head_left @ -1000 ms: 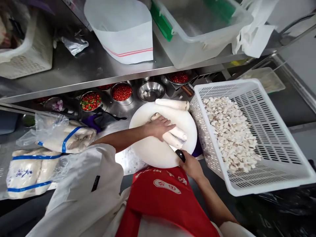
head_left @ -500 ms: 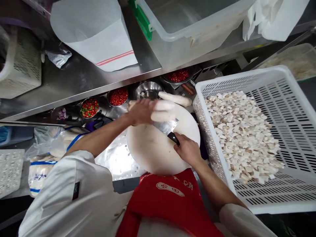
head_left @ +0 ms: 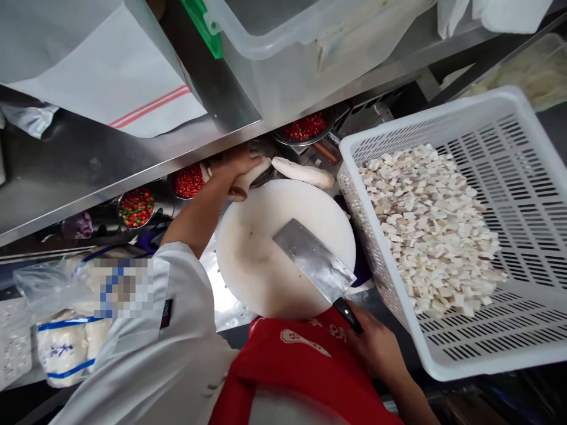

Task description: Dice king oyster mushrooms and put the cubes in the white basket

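Observation:
A wide cleaver (head_left: 316,260) lies across the right side of the round white cutting board (head_left: 248,254), its black handle gripped by my right hand (head_left: 376,342) beyond the board's near right edge. Past the board's far left edge, my left hand (head_left: 234,168) is wrapped round a pale mushroom stem (head_left: 257,172) beside a metal bowl; some of its fingers are hidden. Another long pale mushroom (head_left: 303,172) rests behind the board, apart from my hand. Many small pale diced pieces (head_left: 429,230) fill part of the white perforated basket (head_left: 491,372) at the right.
Bowls of chopped red chillies (head_left: 305,127) and of red and green chillies (head_left: 136,208) stand under the steel shelf (head_left: 110,171). Above are a clear plastic bin (head_left: 287,77) and a white paper-like container (head_left: 128,77). Bagged goods (head_left: 66,351) lie at the left.
My left hand has moved from over the board to its far left edge, and the pale pieces there are gone from the board. My right hand has drawn the cleaver toward me.

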Tool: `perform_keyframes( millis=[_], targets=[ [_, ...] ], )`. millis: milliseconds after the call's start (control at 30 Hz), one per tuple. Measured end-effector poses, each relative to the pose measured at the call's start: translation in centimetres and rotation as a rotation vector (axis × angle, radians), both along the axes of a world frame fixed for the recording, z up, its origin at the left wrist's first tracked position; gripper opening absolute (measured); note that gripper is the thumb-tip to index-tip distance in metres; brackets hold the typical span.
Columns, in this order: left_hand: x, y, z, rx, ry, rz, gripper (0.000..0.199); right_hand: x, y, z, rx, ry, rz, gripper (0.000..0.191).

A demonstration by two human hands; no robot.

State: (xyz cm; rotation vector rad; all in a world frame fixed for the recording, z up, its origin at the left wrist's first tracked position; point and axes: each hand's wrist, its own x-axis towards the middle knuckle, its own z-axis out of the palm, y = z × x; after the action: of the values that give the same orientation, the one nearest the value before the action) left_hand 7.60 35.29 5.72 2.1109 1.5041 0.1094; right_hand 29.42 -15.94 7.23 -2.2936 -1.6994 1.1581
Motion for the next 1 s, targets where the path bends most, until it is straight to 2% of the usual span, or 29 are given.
perform_keyframes(
  millis=[100, 167, 267, 333, 433, 500, 567, 700, 767, 833, 933, 1000],
  targets=[
    [3.5, -2.1, -0.6, -0.03, 0.083, -0.113, 0.058, -0.3, -1.8, -0.1, 0.014, 0.085, -0.073, 0.051],
    [5.1, -3.2, -1.1, -0.065, 0.058, -0.168, 0.068, -0.5, -2.5, -0.1, 0.02, 0.135, -0.107, 0.05],
    [6.4, -3.4, -1.6, -0.097, -0.035, -0.128, 0.077, -0.7, -3.2, 0.1, 0.02, 0.164, -0.14, 0.05],
    [6.9, -3.2, -1.5, -0.117, -0.051, -0.114, 0.068, -1.0, -3.6, 0.2, 0.012, 0.174, -0.161, 0.05],
    [7.8, -3.3, -0.9, -0.145, -0.055, -0.174, 0.049, -1.6, -4.0, 0.3, 0.007, 0.209, -0.195, 0.052],
    [8.7, -3.8, -0.5, -0.124, -0.061, -0.196, 0.045, -2.0, -4.1, 0.3, 0.01, 0.233, -0.22, 0.053],
    [9.7, -4.7, -0.1, -0.106, -0.07, -0.166, 0.044, -2.4, -4.1, 0.4, 0.009, 0.246, -0.243, 0.053],
    [10.8, -6.5, 0.7, -0.154, -0.196, -0.016, 0.04, -2.9, -4.4, 0.7, -0.003, 0.264, -0.285, 0.054],
    [10.1, -7.3, 1.3, -0.187, -0.346, 0.085, 0.042, -3.1, -4.8, 1.0, 0.003, 0.301, -0.323, 0.051],
    [8.2, -8.2, 2.1, -0.248, -0.533, 0.19, 0.044, -3.4, -5.4, 1.5, 0.03, 0.366, -0.376, 0.046],
    [3.2, -10.7, 2.9, -0.387, -0.739, 0.306, 0.045, -3.5, -6.4, 1.9, 0.076, 0.446, -0.463, 0.039],
    [-1.1, -13.3, 2.6, -0.498, -0.789, 0.362, 0.046, -3.4, -7.1, 1.9, 0.079, 0.483, -0.521, 0.039]
  ],
)
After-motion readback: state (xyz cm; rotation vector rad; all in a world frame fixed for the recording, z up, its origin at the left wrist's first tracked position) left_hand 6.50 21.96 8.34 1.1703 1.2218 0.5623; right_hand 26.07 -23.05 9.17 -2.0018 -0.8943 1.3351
